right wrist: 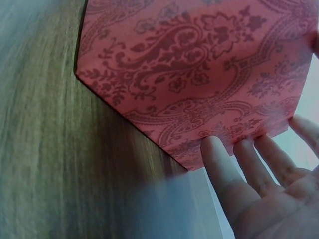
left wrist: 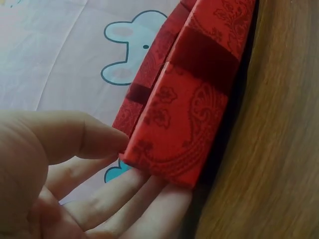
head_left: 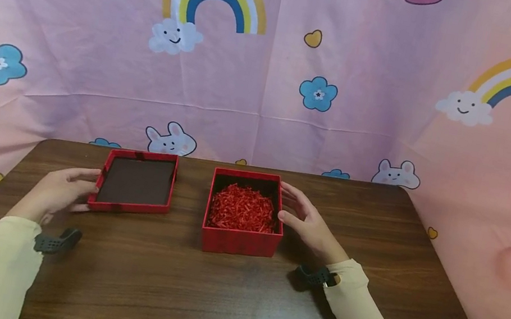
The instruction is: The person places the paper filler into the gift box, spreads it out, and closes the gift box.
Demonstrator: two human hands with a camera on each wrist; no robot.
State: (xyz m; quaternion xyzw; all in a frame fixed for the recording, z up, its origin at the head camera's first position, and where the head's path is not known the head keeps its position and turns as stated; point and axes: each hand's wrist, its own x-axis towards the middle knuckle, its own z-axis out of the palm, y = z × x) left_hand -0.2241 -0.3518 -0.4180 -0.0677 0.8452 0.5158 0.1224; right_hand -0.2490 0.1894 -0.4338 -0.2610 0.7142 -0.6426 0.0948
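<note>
On the left lies a shallow red box lid [head_left: 129, 208], dark inside side up. Its outer wall has a paisley pattern and a dark red ribbon band [left wrist: 207, 59]. My left hand [head_left: 62, 191] touches its left side, thumb [left wrist: 99, 139] at the rim and the other fingers fairly straight against the end of the wall; some fingertips are hidden. In the middle stands a deeper red box [head_left: 241, 242] holding red shredded paper [head_left: 243, 208]. My right hand [head_left: 308, 223] rests on that box's right side, its fingers [right wrist: 217, 154] nearly straight and touching the patterned wall.
A dark brown wooden table [head_left: 189, 302] carries both box parts. Behind and beside it hangs a pink cloth [head_left: 227, 86] with rainbows and flowers. A dark strap [head_left: 58, 242] is on my left wrist and another strap [head_left: 314, 275] on my right.
</note>
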